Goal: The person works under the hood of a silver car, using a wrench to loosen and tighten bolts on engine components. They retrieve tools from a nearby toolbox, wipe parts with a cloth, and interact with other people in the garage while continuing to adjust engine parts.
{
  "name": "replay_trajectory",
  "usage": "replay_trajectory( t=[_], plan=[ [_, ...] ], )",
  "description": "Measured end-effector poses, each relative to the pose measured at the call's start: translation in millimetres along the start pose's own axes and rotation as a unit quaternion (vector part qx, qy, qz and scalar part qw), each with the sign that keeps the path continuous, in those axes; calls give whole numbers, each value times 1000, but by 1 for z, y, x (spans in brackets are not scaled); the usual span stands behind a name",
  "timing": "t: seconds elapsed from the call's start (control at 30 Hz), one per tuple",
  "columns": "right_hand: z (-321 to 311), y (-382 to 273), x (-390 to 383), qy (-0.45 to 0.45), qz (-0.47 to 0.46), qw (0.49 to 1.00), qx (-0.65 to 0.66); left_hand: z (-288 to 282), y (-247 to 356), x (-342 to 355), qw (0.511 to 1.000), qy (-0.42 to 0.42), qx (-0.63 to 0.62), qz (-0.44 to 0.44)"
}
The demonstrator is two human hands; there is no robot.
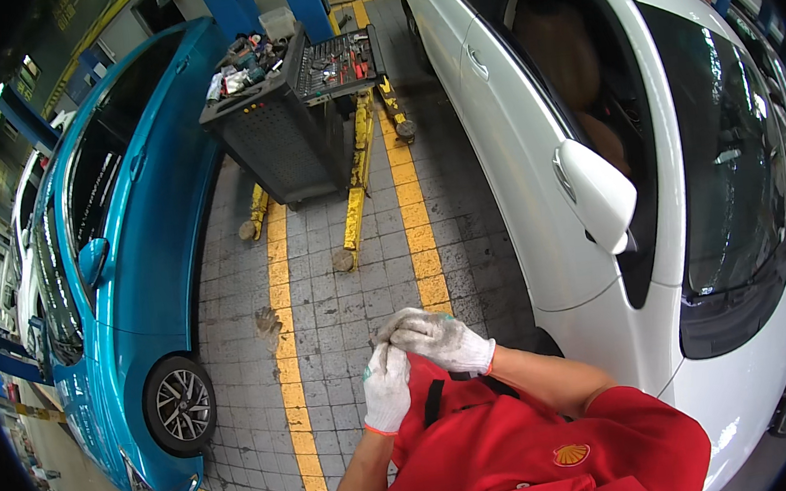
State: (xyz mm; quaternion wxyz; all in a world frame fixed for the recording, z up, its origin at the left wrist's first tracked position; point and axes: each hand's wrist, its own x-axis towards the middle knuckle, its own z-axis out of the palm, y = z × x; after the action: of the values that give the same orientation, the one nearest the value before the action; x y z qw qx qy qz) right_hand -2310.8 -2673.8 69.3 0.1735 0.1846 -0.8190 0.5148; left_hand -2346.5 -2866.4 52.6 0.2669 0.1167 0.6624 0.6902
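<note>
Both of my hands wear white knitted work gloves, greyed with dirt, and meet in front of my red shirt (515,432). My left hand (388,386) points upward with its fingers bent together. Across its fingertips lies my right hand (440,337), its fingers curled over and touching the left glove. Whatever may be between the fingers is hidden. Orange cuffs show at both wrists. Close on my right stands a white car (547,268), with its side mirror (596,193) beyond the right forearm.
A blue car (145,269) stands on the left. Ahead, a dark tool cart (280,147) carries heaped items, and its drawer (335,65) of hand tools is pulled out. Yellow lift arms (356,202) extend low over the grey tiled floor, which has yellow lines (417,224).
</note>
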Motion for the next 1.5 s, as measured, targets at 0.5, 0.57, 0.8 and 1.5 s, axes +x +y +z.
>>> replay_trajectory(
  t=[0.5,0.57,0.8,1.5],
  plan=[
    [-179,190,290,80,205,925,311,-28,181,402,834,-141,375,381],
    [-193,203,324,109,205,922,309,-28,207,437,890,-132,322,295],
    [-227,284,418,69,173,952,244,-45,227,544,885,-98,342,301],
    [-458,698,647,174,437,855,221,3,107,953,930,88,349,-79]
  ],
)
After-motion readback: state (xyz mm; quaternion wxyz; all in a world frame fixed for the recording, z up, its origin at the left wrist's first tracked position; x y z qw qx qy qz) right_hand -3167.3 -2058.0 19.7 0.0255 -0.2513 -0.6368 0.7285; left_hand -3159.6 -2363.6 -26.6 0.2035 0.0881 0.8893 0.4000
